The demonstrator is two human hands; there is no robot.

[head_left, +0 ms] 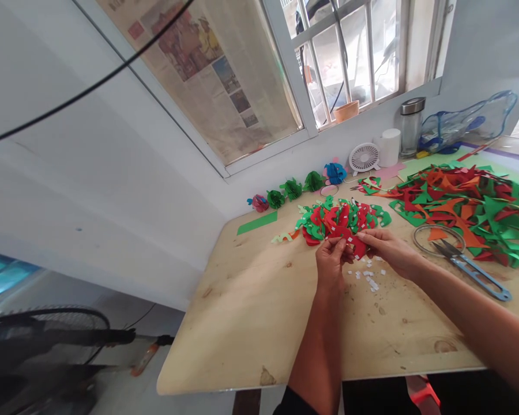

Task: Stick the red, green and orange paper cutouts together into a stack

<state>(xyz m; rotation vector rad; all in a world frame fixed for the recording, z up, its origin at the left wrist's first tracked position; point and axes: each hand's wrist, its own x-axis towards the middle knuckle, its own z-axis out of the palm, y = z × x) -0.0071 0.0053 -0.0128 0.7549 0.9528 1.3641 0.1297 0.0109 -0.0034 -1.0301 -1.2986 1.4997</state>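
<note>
A red felt piece (pixel 358 246) with small white squares on it is held between both hands. My left hand (pixel 331 256) pinches its left edge, and my right hand (pixel 383 245) grips its upper right with thumb and fingers. Just behind them lies a pile of red and green cut pieces (pixel 315 222), several bearing white squares. Loose white squares (pixel 372 282) are scattered on the wooden table (pixel 242 305) below the hands.
Blue-handled snips (pixel 480 276) and a metal ring (pixel 415 239) lie right, beside a big heap of felt scraps (pixel 462 207). Along the wall stand felt figures (pixel 292 188), a small white fan (pixel 364 157), a white cylinder (pixel 390 148) and a glass bottle (pixel 410 129).
</note>
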